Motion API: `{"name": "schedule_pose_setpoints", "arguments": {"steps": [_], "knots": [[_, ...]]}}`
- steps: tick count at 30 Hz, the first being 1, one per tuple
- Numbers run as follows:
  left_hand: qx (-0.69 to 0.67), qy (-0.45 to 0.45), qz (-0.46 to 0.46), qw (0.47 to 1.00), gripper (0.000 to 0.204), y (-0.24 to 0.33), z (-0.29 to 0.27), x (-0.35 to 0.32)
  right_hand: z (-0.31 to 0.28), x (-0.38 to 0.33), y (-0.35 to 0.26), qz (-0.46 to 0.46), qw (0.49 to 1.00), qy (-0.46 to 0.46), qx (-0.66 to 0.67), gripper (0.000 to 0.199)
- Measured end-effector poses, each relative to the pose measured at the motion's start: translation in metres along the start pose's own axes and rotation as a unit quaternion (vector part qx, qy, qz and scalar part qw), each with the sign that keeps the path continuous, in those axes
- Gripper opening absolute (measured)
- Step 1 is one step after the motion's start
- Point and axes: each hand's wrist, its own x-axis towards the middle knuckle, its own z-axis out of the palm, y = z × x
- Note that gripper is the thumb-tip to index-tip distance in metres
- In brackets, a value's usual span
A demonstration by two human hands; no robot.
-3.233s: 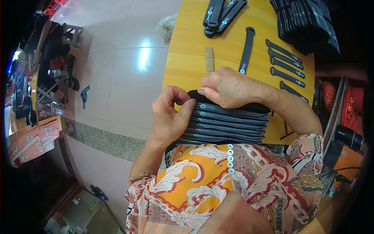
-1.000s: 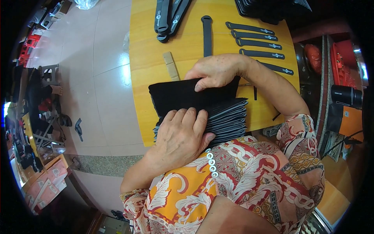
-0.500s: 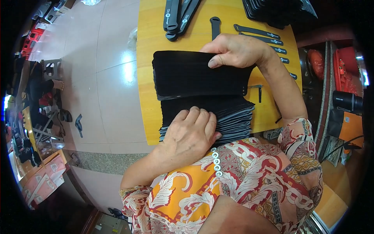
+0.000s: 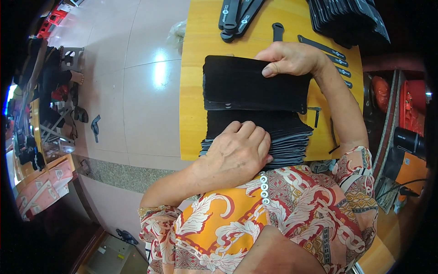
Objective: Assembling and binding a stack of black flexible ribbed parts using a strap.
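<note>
A stack of flat black pouches [image 4: 283, 139] lies at the near edge of a yellow wooden table [image 4: 194, 91]. My left hand [image 4: 237, 153] rests flat on the near end of the stack, fingers together. My right hand [image 4: 292, 59] grips the far right edge of a black pouch [image 4: 248, 84], lifted off the stack and held over the table just beyond it. Slim black tools [image 4: 321, 45] lie in a row past my right hand.
Black folded tools [image 4: 237, 16] lie at the table's far edge, and another pile of black pouches [image 4: 349, 20] sits at the far right. Red containers [image 4: 410, 105] stand to the right. Tiled floor [image 4: 137, 82] spreads left, with a stool and clutter.
My right hand has drawn the top black pouch off the stack and moved it away over the table. My left hand went from the stack's edge to lying flat on top.
</note>
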Motion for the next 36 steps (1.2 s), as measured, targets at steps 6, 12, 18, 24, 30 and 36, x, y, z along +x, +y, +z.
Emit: {"name": "schedule_pose_setpoints", "arguments": {"steps": [6,12,18,24,30,36], "knots": [[0.01,0.025,-0.013,1.0,0.04,0.001,0.008,0.001,0.008,0.014,-0.019,0.089,0.978,-0.019,-0.189,0.028],[-0.006,-0.008,-0.015,1.0,0.041,-0.002,0.011,0.001,0.007,0.021,-0.025,0.087,0.978,-0.07,-0.174,0.022],[0.019,-0.015,0.012,1.0,0.036,-0.002,0.009,0.003,-0.013,0.032,-0.007,0.035,0.982,-0.099,-0.154,0.018],[-0.007,0.029,0.033,0.999,0.034,-0.003,0.014,0.001,-0.07,0.018,-0.027,0.082,0.989,-0.122,-0.026,0.025],[0.009,0.039,0.024,0.999,0.035,0.001,0.013,-0.003,-0.091,0.013,-0.026,-0.002,0.994,-0.112,-0.004,0.025],[-0.02,-0.023,-0.004,1.0,0.036,0.001,0.01,-0.004,-0.123,-0.044,-0.049,0.058,0.972,0.212,-0.079,0.015]]}}
